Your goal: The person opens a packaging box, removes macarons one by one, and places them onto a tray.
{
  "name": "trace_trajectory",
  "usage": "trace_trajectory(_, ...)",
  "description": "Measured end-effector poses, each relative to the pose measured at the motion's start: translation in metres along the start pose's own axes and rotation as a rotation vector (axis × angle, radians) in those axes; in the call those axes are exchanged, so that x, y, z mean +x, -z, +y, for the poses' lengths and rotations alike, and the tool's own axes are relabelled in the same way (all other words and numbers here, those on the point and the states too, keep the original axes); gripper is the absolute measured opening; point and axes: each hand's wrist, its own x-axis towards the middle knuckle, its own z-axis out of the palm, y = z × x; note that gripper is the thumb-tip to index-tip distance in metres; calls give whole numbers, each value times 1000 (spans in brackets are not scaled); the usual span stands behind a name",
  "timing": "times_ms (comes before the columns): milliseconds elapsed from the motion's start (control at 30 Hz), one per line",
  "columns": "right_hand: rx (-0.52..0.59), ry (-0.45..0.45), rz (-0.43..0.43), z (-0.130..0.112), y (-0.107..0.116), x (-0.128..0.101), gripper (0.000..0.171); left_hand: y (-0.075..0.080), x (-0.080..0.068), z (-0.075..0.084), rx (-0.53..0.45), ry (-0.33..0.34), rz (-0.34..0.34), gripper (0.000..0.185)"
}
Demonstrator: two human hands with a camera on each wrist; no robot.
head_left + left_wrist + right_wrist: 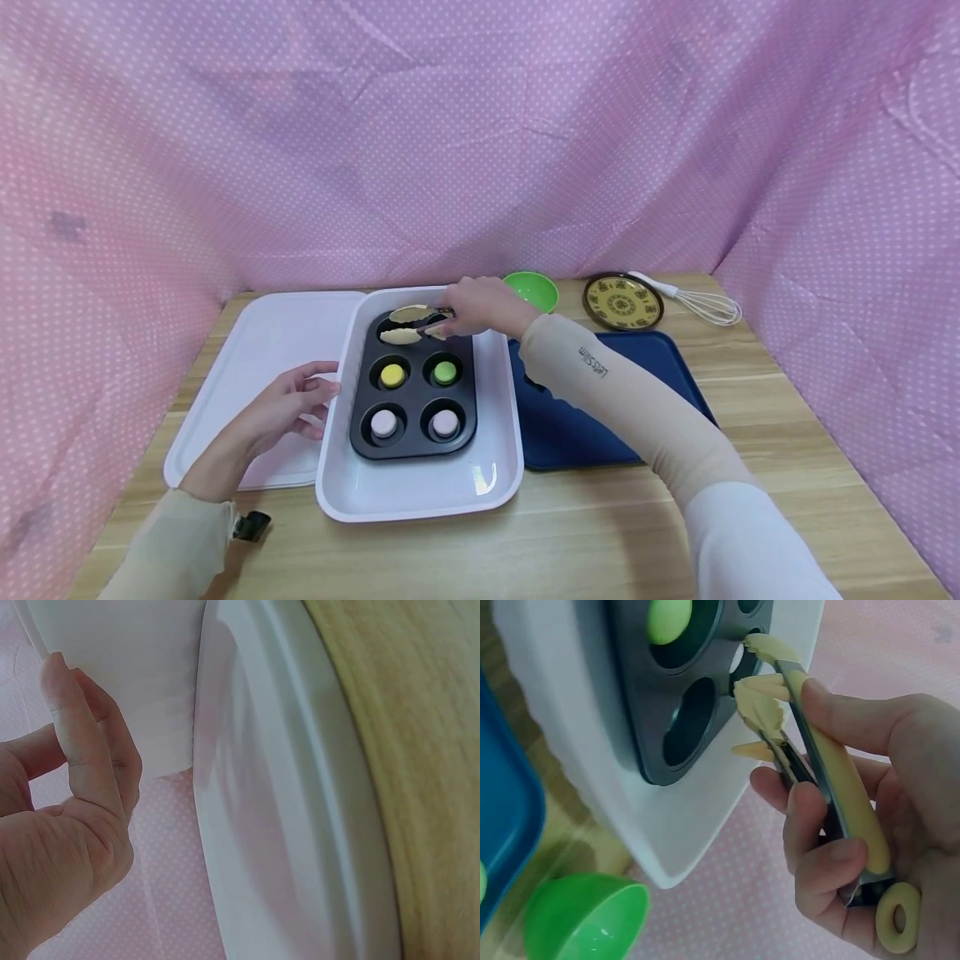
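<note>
The tray (420, 492) is steadied by the relaxed left hand (288, 408); tongs (408, 325), gripped by the right hand (480, 307), should be lowered squarely over the pan (412, 392).

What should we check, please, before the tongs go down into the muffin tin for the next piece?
1. Right hand grips the tongs: ok.
2. Tong tips apart, holding nothing: ok.
3. Left hand rests at the white tray edge: ok.
4. Muffin tin sits flat inside the tray: ok.
5. Four pieces in the front cups: ok.
6. Back cups vacant: cannot tell, tongs cover them.
</note>
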Motion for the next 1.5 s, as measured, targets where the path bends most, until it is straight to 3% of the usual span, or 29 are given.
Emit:
trace_trajectory(200,-29,-5,-6,-9,5,5,29,0,1,-1,2,3,-2,64)
trace_trajectory(567,-61,-22,-34,-14,13,6,29,1,0,0,18,3,-1,65)
trace_trajectory(833,-174,-43,-17,-40,19,8,22,0,-2,1,14,-2,-4,64)
trace_trajectory(1500,-90,-73,-6,-25,8,8,27,1,1,1,20,-2,-8,65)
